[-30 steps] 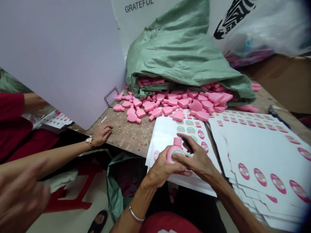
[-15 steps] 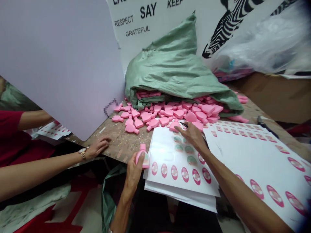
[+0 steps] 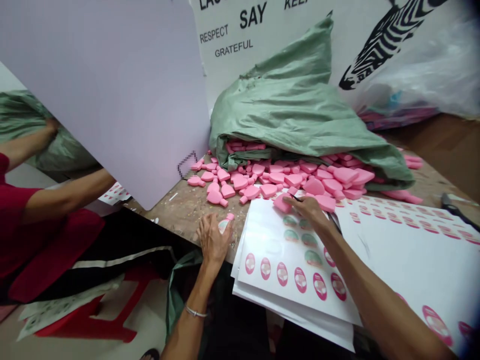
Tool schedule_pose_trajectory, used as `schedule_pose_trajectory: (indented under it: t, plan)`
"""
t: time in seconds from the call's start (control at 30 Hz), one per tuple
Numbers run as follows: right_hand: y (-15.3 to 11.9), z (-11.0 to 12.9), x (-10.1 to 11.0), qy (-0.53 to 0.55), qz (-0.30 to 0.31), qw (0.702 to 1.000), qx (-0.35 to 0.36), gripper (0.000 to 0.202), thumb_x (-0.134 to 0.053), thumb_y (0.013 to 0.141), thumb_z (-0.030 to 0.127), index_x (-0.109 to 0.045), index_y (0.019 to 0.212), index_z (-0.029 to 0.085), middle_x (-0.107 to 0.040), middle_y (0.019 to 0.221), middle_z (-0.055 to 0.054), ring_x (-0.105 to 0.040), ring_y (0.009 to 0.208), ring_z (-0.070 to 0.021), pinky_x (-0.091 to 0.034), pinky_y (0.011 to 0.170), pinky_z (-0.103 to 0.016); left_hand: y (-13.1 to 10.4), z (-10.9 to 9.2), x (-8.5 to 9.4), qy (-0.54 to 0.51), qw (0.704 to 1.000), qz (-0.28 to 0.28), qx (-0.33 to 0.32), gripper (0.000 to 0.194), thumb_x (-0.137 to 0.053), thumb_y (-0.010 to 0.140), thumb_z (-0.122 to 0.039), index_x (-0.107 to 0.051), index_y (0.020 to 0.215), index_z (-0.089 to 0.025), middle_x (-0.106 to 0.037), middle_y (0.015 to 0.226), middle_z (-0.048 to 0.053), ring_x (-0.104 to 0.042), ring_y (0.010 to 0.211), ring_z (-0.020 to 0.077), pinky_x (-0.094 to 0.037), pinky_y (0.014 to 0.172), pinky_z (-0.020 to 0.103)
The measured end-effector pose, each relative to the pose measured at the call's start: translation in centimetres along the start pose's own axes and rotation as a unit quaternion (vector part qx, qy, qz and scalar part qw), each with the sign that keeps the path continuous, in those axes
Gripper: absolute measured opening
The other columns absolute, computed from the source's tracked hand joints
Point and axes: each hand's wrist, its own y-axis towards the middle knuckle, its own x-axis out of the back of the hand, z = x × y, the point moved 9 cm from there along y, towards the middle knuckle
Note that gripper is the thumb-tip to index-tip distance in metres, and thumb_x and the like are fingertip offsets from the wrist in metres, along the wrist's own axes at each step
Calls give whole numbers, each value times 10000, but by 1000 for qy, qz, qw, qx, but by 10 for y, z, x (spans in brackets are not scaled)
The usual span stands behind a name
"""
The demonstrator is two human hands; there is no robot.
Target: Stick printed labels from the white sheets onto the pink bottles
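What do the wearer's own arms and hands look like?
Left hand and right hand are ungloved. Left forearm carries a thin, silver-coloured bangle; right forearm shows no jewellery. No sleeves visible on either.

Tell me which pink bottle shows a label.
The pink bottle at the left hand, left of the sticker sheet: a pale label shows on it, while the other pink bottles look plain.

The sack [image 3: 277, 110] at one o'clock is plain green, the bottles [image 3: 240, 181] at its six o'clock uniform pink. The sticker sheet [image 3: 262, 242] at five o'clock is white with magenta ovals [image 3: 300, 279] and green labels [image 3: 309, 240]. The printed zebra [image 3: 382, 47] at two o'clock is black-and-white striped, the stool [image 3: 125, 326] at eight red.
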Motion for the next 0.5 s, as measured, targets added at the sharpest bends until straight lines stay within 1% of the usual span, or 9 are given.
schedule_pose_trajectory:
  t: [0.07, 0.13, 0.17, 0.23, 0.27, 0.3, 0.33, 0.37, 0.5]
  plan:
    - [-20, 7, -1, 39, 64, 997, -10, 461, -603, 673, 610, -447, 550, 194, -373, 453, 47, -354, 446, -96, -280, 436, -246, -6, -22, 0, -114, 993, 17, -12, 373, -579, 804, -390, -570, 1096, -158, -559, 1141, 143, -527, 1064, 274, -407, 913, 416]
    - [-51, 21, -10, 104, 172, 979, -19, 447, -625, 678, 597, -456, 608, 189, -373, 506, 60, -333, 471, -80, -270, 448, -229, -19, -46, -24, -277, 950, 145, 23, 401, -611, 783, -417, -571, 1086, -157, -594, 1075, 121, -586, 968, 241, -468, 835, 371]
    - [-68, 30, -15, 140, 227, 964, -18, 441, -633, 680, 591, -466, 634, 186, -383, 532, 60, -335, 487, -78, -277, 460, -225, -32, -62, -43, -361, 901, 236, 49, 428, -621, 776, -435, -570, 1092, -152, -610, 1041, 114, -610, 926, 230, -488, 802, 358]
    - [-97, 45, -17, 181, 294, 939, -1, 431, -621, 702, 595, -501, 679, 182, -431, 586, 47, -371, 528, -86, -319, 498, -226, -65, -93, -71, -495, 769, 392, 103, 466, -617, 784, -453, -557, 1121, -136, -633, 983, 110, -648, 850, 216, -514, 762, 347]
    - [-106, 48, -14, 183, 299, 936, 10, 427, -600, 723, 600, -527, 709, 179, -470, 622, 32, -405, 558, -97, -349, 525, -234, -80, -105, -78, -538, 712, 433, 124, 466, -611, 793, -446, -548, 1127, -127, -640, 968, 113, -662, 809, 208, -523, 745, 342]
    - [-111, 46, -8, 174, 283, 943, 21, 423, -571, 751, 599, -555, 754, 177, -516, 675, 11, -446, 603, -113, -380, 561, -245, -90, -111, -83, -564, 678, 449, 143, 453, -608, 799, -435, -546, 1115, -117, -645, 958, 117, -671, 765, 198, -532, 723, 334]
    - [-113, 40, 2, 155, 249, 956, 31, 419, -535, 785, 593, -578, 814, 177, -561, 744, -14, -486, 661, -133, -406, 605, -259, -96, -112, -87, -573, 669, 445, 160, 429, -611, 800, -423, -550, 1083, -107, -649, 948, 119, -674, 718, 187, -539, 694, 321]
    - [-113, 30, 14, 129, 203, 970, 37, 413, -492, 820, 579, -587, 877, 181, -592, 815, -35, -515, 718, -153, -423, 646, -274, -99, -109, -89, -571, 679, 428, 173, 403, -617, 796, -413, -555, 1044, -101, -655, 927, 119, -671, 675, 174, -542, 662, 304]
    - [-116, -28, 52, -38, 61, 997, 35, 320, -403, 887, 488, -567, 928, 216, -632, 833, -45, -560, 742, -191, -429, 682, -319, -102, -97, -91, -517, 747, 382, 169, 370, -599, 805, -449, -560, 945, -109, -663, 753, 81, -659, 577, 160, -516, 550, 244]
